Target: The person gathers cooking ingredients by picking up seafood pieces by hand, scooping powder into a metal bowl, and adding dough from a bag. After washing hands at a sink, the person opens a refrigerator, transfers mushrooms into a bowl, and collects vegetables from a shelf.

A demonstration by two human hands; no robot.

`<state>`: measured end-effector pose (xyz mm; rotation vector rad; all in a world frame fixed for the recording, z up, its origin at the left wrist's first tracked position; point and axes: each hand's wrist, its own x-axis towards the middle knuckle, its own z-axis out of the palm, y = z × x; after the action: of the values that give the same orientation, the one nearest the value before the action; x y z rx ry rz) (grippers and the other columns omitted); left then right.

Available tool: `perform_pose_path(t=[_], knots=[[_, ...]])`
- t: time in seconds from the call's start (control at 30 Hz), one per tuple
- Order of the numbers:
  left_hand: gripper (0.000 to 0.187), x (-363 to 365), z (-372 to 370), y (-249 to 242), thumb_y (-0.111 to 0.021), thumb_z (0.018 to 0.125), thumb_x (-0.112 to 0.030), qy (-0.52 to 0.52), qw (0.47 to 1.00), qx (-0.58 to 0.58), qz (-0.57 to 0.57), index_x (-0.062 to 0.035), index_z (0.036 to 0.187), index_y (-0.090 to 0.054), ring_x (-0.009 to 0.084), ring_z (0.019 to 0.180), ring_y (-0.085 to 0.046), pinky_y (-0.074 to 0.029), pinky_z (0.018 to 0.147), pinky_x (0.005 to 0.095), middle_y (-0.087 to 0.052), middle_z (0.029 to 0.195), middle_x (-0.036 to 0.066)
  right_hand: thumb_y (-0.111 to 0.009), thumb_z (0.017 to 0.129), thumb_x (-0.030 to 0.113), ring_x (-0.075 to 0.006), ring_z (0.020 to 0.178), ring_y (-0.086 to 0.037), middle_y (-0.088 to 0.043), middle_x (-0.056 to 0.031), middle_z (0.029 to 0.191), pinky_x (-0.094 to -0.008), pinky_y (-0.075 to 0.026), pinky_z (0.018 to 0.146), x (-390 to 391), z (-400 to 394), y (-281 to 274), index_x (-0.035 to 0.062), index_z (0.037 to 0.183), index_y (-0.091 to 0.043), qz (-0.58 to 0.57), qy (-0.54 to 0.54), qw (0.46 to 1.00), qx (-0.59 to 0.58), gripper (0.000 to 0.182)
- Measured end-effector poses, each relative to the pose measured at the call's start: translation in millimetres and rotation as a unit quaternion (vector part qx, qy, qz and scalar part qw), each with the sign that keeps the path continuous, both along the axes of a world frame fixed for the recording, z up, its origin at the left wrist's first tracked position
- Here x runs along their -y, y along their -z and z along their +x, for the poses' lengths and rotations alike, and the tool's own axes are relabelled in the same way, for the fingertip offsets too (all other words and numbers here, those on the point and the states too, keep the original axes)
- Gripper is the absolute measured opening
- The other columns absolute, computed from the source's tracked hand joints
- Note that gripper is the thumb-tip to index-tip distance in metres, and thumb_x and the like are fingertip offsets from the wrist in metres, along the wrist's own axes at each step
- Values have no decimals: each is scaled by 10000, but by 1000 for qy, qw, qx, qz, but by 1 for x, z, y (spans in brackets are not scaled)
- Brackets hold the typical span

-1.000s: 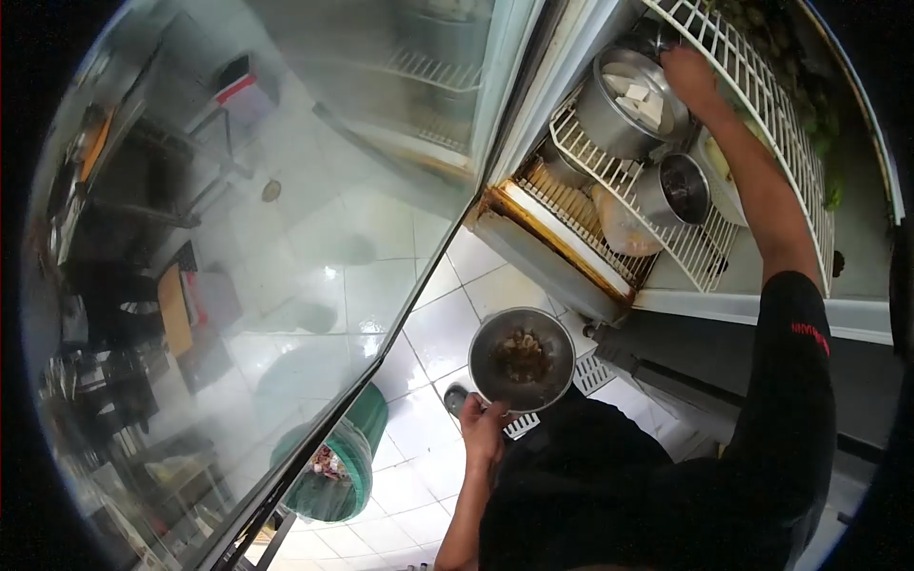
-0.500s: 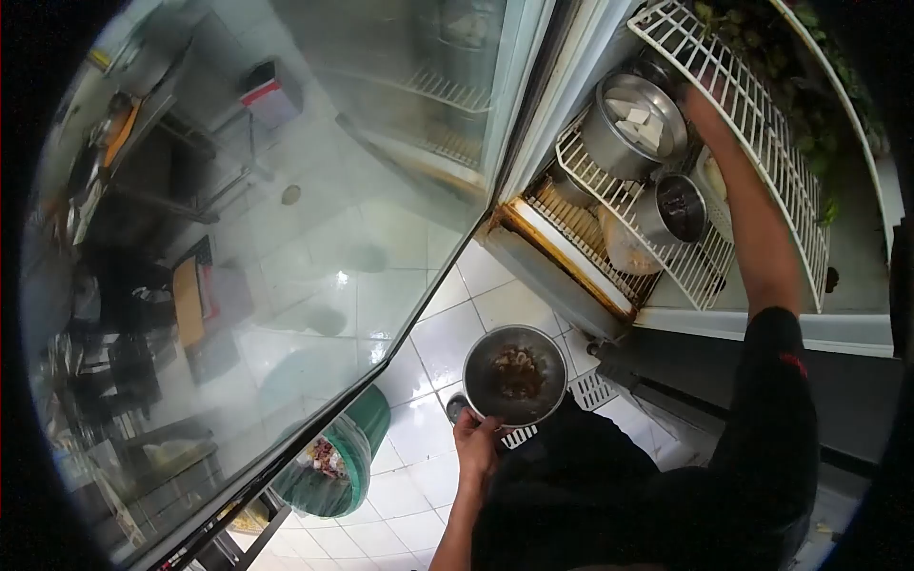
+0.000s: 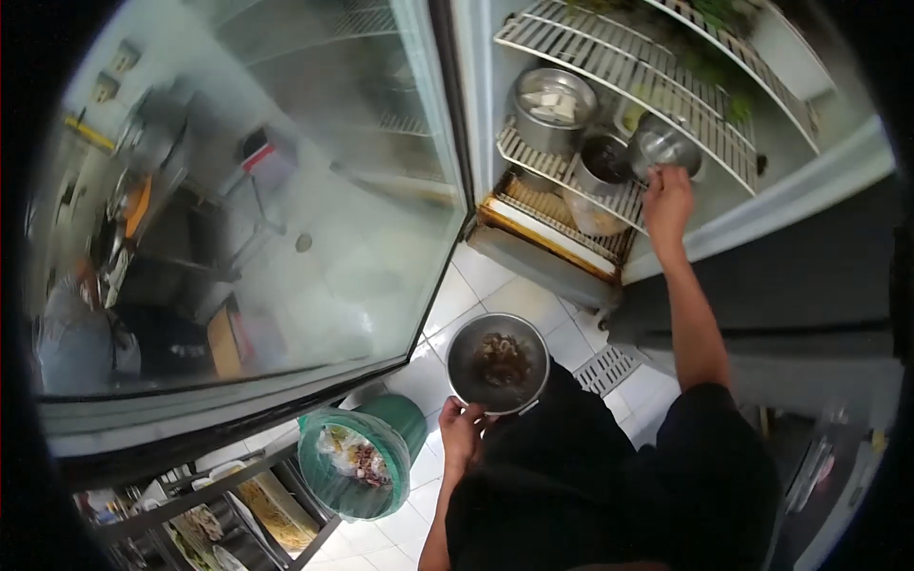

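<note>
My left hand (image 3: 461, 434) grips the rim of a metal bowl (image 3: 462, 366) in front of my body; brown food pieces (image 3: 502, 362) lie at its bottom. My right hand (image 3: 669, 205) reaches into the open fridge, fingers closed at the near edge of a shiny metal pot (image 3: 664, 145). That pot is tilted towards me over the wire shelf (image 3: 528, 152). Beside it stands a smaller pot (image 3: 598, 187) with dark contents. Further left on the shelf, a larger pot (image 3: 549, 133) holds white blocks (image 3: 555, 105).
The fridge's glass door (image 3: 333, 219) stands open on the left. Below it are a green lined bin (image 3: 400, 425) with scraps and a rack of food trays (image 3: 276, 504). Leafy greens (image 3: 705, 62) sit on the upper wire shelf (image 3: 609, 57). Another person (image 3: 76, 333) shows through the glass.
My right hand has come back from deep in the fridge and now has the shiny pot at its fingers. The view has turned right; my left hand still holds the bowl.
</note>
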<state>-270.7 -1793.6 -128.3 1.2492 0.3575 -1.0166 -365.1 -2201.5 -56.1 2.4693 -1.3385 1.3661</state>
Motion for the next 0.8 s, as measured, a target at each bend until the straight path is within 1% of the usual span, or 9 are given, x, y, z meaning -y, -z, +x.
perform_pose_path(t=[0.07,0.13,0.33,0.47,0.5,0.6,0.63,0.77,0.8], knots=[[145,-19,0,3,-517,737,61,28,999,23,-2,-58,764,-438,201,722,-593,-525,639,338,-581,796,97,-562,718,-24,-388,744,-525,-526,-201,788,-445,-413,644,-23,-27,11,-9,872,-591,36,42,998,-16,158],[117,-29,0,-17,-505,737,52,18,1000,16,-9,-52,772,-464,167,678,-567,-521,639,340,-565,764,66,-559,718,-18,-390,741,-524,-516,-200,774,-442,-415,639,-35,-53,32,-14,856,-591,57,62,996,-16,142],[136,-51,0,-20,-497,733,53,26,998,47,13,-64,790,-457,160,703,-554,-516,659,345,-561,789,52,-569,729,11,-391,786,-542,-566,-208,829,-430,-433,684,-9,-68,89,-11,835,-605,111,89,990,3,114],[140,-42,-4,-43,-495,735,53,-10,998,52,26,-67,791,-450,174,744,-556,-514,685,357,-556,824,56,-530,750,9,-393,808,-542,-542,-219,903,-445,-455,707,-1,-60,99,-19,924,-590,97,97,990,15,186],[140,-41,-6,-47,-494,735,52,-20,998,49,31,-68,791,-449,179,755,-556,-513,694,361,-554,832,57,-529,755,16,-381,867,-555,-544,-211,1006,-433,-464,746,4,-64,102,19,1051,-575,139,109,984,-22,300],[141,-39,-8,-47,-495,737,50,-4,997,64,50,-67,802,-448,189,783,-557,-511,715,369,-552,848,60,-540,755,31,-373,931,-553,-519,-208,1094,-427,-466,770,4,-58,91,50,1138,-544,91,130,987,-37,383],[134,-39,-9,-44,-499,744,43,-18,998,53,29,-67,803,-449,190,789,-556,-507,729,373,-552,844,59,-549,757,49,-374,996,-530,-473,-208,1171,-422,-461,797,-1,-56,79,61,1170,-524,175,136,975,-24,413],[129,-31,-14,-45,-502,750,39,-42,998,47,16,-68,801,-450,184,775,-551,-504,727,372,-552,842,58,-580,733,53,-379,1020,-510,-446,-210,1185,-416,-454,809,-9,-49,63,56,1196,-489,178,142,973,-43,472],[128,-29,-15,-45,-504,751,38,-48,998,47,12,-68,800,-451,182,772,-550,-503,728,373,-551,841,58,-586,730,55,-377,1014,-512,-447,-213,1174,-415,-454,808,-11,-47,63,57,1201,-483,158,99,982,-27,481]])
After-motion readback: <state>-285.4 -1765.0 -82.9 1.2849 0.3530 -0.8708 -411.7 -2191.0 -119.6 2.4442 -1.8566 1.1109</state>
